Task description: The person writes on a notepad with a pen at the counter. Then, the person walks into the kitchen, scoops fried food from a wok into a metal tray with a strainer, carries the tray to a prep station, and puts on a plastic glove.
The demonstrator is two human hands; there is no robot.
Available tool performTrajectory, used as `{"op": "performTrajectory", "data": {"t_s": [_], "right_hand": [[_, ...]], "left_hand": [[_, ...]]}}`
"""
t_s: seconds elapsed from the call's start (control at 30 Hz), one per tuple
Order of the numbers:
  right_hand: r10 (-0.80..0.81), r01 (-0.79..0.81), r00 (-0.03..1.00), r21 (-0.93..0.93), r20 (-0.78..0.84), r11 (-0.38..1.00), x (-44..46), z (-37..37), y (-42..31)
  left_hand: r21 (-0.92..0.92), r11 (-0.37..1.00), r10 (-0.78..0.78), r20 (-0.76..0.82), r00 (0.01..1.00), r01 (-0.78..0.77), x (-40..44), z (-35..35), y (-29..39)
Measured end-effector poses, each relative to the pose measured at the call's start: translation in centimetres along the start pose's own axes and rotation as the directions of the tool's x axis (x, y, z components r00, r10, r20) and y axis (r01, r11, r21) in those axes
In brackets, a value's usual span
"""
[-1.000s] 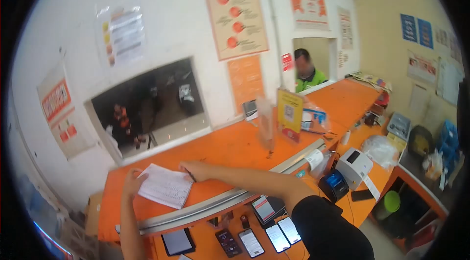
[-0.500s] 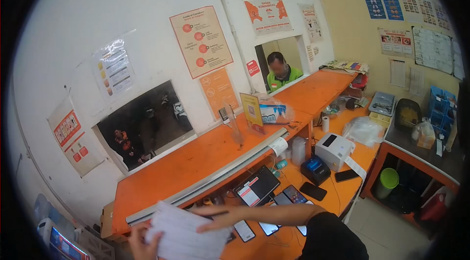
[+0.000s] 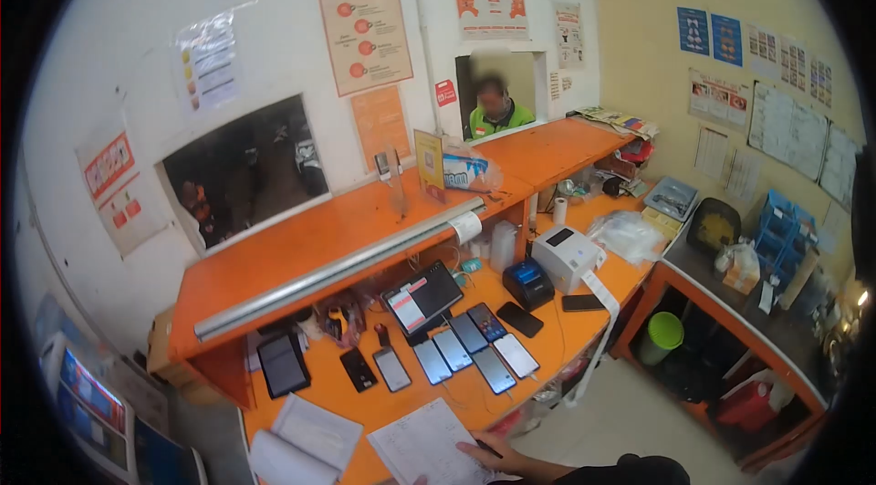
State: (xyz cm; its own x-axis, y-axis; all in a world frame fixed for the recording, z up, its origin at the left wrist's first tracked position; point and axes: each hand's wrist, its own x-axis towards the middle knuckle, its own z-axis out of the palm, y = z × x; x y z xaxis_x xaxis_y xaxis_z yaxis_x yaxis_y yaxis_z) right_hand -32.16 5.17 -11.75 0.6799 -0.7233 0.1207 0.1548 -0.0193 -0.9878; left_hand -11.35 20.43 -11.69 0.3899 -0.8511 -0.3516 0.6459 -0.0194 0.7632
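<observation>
Because the sheet (image 3: pixel 424 444) lies near the edge of the table (image 3: pixel 379 407), at 6 o'clock in my view, I judge that it could skew or slip if I press with the pen (image 3: pixel 490 449) while too little weight steadies it. At 9 o'clock from the sheet and just beside it, the pad (image 3: pixel 319 428) has a page curled over; that page could spring back and nudge the sheet's corner. Phones (image 3: pixel 453 351) lie between 11 and 1 o'clock, so a careless push forward could shove paper against them.

My right hand (image 3: pixel 505 460), at 4 o'clock on the sheet, is closed around the pen, its side seeming to rest on the paper. My left hand (image 3: pixel 421 479) shows only as a sliver at 6 o'clock, by the sheet's bottom edge; I cannot tell how far open it is, or whether it grips the paper.
</observation>
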Motion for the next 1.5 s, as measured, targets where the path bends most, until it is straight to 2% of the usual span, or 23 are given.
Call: {"op": "performTrajectory", "data": {"t_s": [0.03, 0.13, 0.17, 0.27, 0.3, 0.4, 0.43, 0.53, 0.63, 0.73, 0.83, 0.93, 0.97, 1.07, 1.17, 1.27, 1.3, 1.4, 1.43, 1.5], "right_hand": [[-0.046, 0.048, 0.998, -0.036, 0.049, 0.998, -0.7, -0.9, 0.6], [-0.012, 0.054, 0.987, -0.268, 0.158, 0.962, -2.1, -2.3, -0.1], [-0.061, 0.121, 0.973, -0.268, 0.224, 0.956, -2.0, -2.7, 1.0], [-0.129, 0.185, 0.968, -0.264, 0.216, 0.947, -3.0, -0.9, -1.0], [-0.048, 0.095, 0.976, -0.219, 0.211, 0.971, -3.6, -0.2, -2.1], [0.012, 0.029, 0.949, -0.123, 0.316, 0.992, -4.7, 0.8, -1.0], [-0.063, 0.089, 0.949, -0.071, 0.31, 0.993, -5.1, 1.4, 0.4], [0.045, -0.004, 0.895, -0.093, 0.444, 0.996, -6.4, 0.9, 2.5], [-0.062, 0.111, 0.842, -0.059, 0.536, 0.992, -6.6, -2.3, 1.3], [0.063, 0.017, 0.855, -0.149, 0.515, 0.989, -6.3, -8.4, -4.4], [0.03, 0.114, 0.882, -0.276, 0.47, 0.954, -6.0, -14.4, -4.0], [0.009, 0.097, 0.919, -0.247, 0.395, 0.964, -5.5, -19.8, -2.4], [-0.038, 0.156, 0.927, -0.292, 0.373, 0.944, -5.5, -21.4, -2.2], [-0.014, 0.081, 0.912, -0.148, 0.409, 0.986, -6.1, -23.2, 1.1], [0.127, -0.03, 0.758, -0.16, 0.639, 0.987, -6.8, -25.0, -3.0], [0.091, -0.078, 0.654, -0.052, 0.751, 0.996, -7.3, -25.8, -3.3], [0.125, -0.229, 0.58, 0.014, 0.805, 0.973, -7.0, -26.7, -5.3], [0.24, -0.214, 0.647, -0.129, 0.723, 0.968, -7.4, -28.8, -2.5], [0.164, -0.176, 0.78, -0.04, 0.604, 0.984, -8.1, -29.5, -1.6], [0.102, -0.086, 0.922, -0.058, 0.375, 0.995, -8.7, -31.5, 0.6]], "left_hand": [[0.024, 0.999, -0.027, 0.006, 1.0, 0.027, -0.9, 0.6, -1.5], [0.084, 0.995, -0.056, -0.006, 0.998, 0.057, -2.9, 1.9, -4.7], [0.108, 0.992, -0.061, -0.017, 0.998, 0.062, -3.6, 2.2, -5.5], [0.128, 0.988, -0.068, -0.182, 0.981, 0.092, -4.8, 1.2, -5.5], [0.071, 0.997, 0.016, -0.205, 0.979, -0.001, -5.6, 0.9, -6.1], [-0.144, 0.986, 0.062, -0.159, 0.985, -0.085, -8.6, 0.3, -6.7], [-0.173, 0.98, 0.074, -0.166, 0.983, -0.103, -9.0, 1.0, -7.0], [-0.162, 0.98, 0.086, -0.202, 0.976, -0.12, -8.1, 3.4, -7.6], [-0.128, 0.982, 0.108, -0.225, 0.968, -0.139, -6.6, 6.5, -8.3], [-0.107, 0.98, 0.137, -0.236, 0.962, -0.166, -4.4, 10.7, -9.7], [-0.102, 0.98, 0.142, -0.257, 0.956, -0.173, -2.8, 14.8, -11.5], [-0.089, 0.979, 0.154, -0.275, 0.949, -0.185, -1.0, 18.5, -13.5], [-0.089, 0.978, 0.157, -0.281, 0.947, -0.189, -0.4, 19.4, -14.2], [-0.091, 0.974, 0.171, -0.314, 0.934, -0.209, 0.8, 21.2, -15.8], [-0.105, 0.968, 0.177, -0.364, 0.914, -0.23, 0.5, 21.7, -17.0], [-0.122, 0.959, 0.189, -0.397, 0.898, -0.255, -0.2, 22.0, -18.1], [-0.128, 0.958, 0.187, -0.405, 0.895, -0.258, -0.3, 22.0, -18.2], [-0.126, 0.953, 0.208, -0.396, 0.894, -0.277, -0.6, 21.3, -19.2], [-0.13, 0.949, 0.215, -0.398, 0.892, -0.287, -0.6, 21.4, -19.6], [-0.148, 0.947, 0.202, -0.415, 0.887, -0.285, -0.7, 21.6, -20.1]]}}
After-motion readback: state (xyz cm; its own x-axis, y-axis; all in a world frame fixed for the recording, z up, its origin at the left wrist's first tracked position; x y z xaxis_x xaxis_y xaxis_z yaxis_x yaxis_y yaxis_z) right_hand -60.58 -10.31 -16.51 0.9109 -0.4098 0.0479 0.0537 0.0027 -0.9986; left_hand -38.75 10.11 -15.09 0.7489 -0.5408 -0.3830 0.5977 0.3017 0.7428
